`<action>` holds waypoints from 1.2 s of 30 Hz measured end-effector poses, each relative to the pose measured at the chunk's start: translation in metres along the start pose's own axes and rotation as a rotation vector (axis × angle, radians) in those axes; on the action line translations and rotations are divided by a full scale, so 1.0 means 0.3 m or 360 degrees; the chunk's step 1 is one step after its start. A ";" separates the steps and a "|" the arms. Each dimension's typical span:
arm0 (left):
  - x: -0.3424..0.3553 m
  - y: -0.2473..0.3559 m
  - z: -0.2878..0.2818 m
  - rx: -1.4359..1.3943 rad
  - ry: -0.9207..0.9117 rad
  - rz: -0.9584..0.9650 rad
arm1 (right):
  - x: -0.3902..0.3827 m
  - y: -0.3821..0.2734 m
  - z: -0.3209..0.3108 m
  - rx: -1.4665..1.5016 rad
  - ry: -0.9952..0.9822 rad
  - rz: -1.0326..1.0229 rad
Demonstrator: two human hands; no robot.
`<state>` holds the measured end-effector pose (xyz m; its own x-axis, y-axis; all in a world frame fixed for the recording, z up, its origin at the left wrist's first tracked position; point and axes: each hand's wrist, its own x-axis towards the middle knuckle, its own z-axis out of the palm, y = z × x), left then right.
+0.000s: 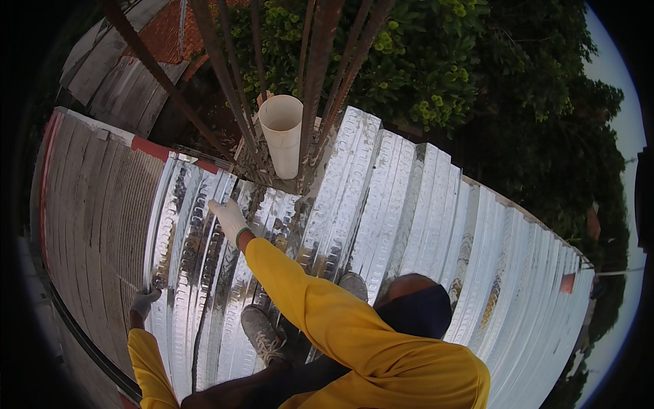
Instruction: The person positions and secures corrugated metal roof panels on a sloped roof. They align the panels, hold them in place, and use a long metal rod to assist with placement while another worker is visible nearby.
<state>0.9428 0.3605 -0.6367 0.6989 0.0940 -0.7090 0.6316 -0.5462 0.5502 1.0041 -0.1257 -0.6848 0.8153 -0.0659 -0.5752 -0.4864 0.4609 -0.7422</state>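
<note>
My left hand (pixel 144 302), in a grey glove, is closed on the left edge of a shiny ribbed metal decking sheet (pixel 178 238). My right hand (pixel 229 219) wears a pale glove with a green-edged cuff. Its fingers curl over a raised rib near the sheet's right side, toward its far end; their undersides are hidden. Yellow sleeves cover both arms. I squat on the decking, with one worn shoe (pixel 262 332) between my arms and the other (pixel 353 285) farther right.
Rusty rebar (pixel 320 61) rises around an upright white pipe (pixel 281 133) at the far edge. More metal decking (pixel 409 204) stretches right. Grey boards and a corrugated surface (pixel 88 198) lie left, bordered in red. Trees (pixel 436 68) stand beyond.
</note>
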 end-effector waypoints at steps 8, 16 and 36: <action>0.008 -0.016 -0.002 -0.0108 -0.0041 0.0057 | -0.009 -0.014 0.002 0.0006 -0.0042 0.0004; 0.002 0.012 0.015 -0.0103 -0.0053 0.0036 | 0.009 -0.001 -0.006 -0.0012 -0.0024 -0.0011; 0.012 -0.020 -0.005 -0.0094 -0.0029 0.0027 | -0.020 -0.027 -0.004 0.0023 -0.0086 -0.0007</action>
<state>0.9420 0.3654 -0.6418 0.7036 0.0697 -0.7071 0.6390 -0.4974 0.5868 1.0027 -0.1302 -0.6756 0.8333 -0.0201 -0.5525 -0.4787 0.4737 -0.7392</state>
